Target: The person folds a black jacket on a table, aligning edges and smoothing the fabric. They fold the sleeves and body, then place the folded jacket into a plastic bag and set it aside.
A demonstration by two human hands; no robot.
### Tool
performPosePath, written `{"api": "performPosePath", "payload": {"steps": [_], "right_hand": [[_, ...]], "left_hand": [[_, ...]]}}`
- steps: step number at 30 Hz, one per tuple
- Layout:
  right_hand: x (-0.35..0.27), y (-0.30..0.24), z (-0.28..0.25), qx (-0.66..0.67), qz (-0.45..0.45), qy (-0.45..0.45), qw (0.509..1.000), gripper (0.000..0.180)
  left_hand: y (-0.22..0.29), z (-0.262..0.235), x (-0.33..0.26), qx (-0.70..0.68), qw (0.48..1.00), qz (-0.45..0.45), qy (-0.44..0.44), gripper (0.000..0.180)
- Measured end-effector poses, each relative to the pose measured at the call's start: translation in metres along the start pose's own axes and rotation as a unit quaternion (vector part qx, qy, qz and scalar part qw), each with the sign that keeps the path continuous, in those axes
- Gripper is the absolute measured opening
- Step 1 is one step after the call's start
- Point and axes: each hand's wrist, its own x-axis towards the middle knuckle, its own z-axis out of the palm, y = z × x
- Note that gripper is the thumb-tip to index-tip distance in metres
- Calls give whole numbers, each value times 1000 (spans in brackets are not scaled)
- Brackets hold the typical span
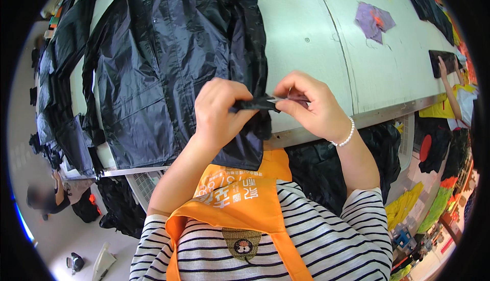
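Observation:
A shiny black jacket (168, 51) lies spread on the pale table, front side up, its hem hanging over the near edge. Pinched in my left hand (218, 108) is a narrow black piece of it that looks like the sleeve end, lifted off the table. My right hand (310, 105) grips a pair of small thread snips (275, 99); their metal tips touch the black fabric just right of my left fingers. Most of the snips' handle is hidden by the fingers.
Farther right on the pale table (301, 16) lies a crumpled purple cloth (375, 21) with an orange patch. More black garments (66, 77) are heaped at the left. Below the table edge, dark garments (332, 171) fill a crate. Another person's hand (443, 67) holds a dark tablet-like object at the far right.

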Motion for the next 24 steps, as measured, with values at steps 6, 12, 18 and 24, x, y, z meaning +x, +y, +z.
{"api": "performPosePath", "payload": {"steps": [6,12,18,24], "right_hand": [[36,68,-46,-62,7,187,980,30],[-11,290,-270,-384,181,457,782,43],[9,196,-184,-391,47,390,832,48],[7,31,-13,149,38,-47,987,76]], "left_hand": [[-36,11,-23,-34,922,-380,-64,46],[-35,20,-32,-540,626,-563,-10,74],[-28,11,-38,-749,544,-376,-35,69],[1,-2,-18,-655,664,-348,-98,73]]}}
